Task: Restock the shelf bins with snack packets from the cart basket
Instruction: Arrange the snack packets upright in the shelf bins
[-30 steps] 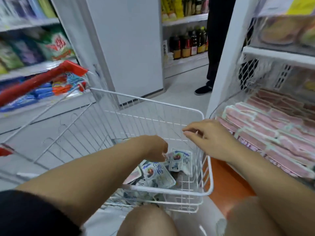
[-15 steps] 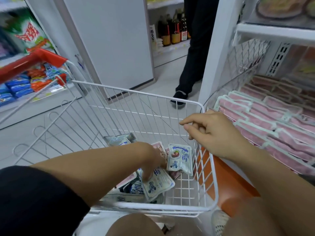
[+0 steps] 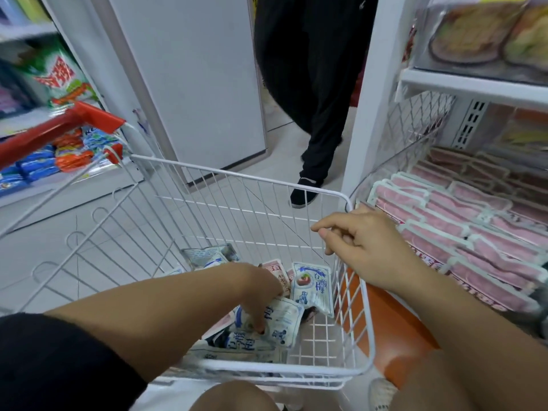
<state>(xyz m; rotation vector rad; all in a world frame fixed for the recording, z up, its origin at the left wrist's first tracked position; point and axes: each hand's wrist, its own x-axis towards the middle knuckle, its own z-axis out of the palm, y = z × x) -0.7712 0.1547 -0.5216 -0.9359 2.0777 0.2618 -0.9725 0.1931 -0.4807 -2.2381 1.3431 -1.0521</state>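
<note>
With my left grip down in the cart basket, fingers bent onto a white-and-blue snack packet but not clearly closed on it, and my right grip loose and empty above the rim, I judged the smooth packet could slip back when lifted.

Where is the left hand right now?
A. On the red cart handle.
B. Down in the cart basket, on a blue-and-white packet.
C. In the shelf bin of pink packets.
B: the left hand reaches down inside the cart basket and grips a blue-and-white packet.
</note>
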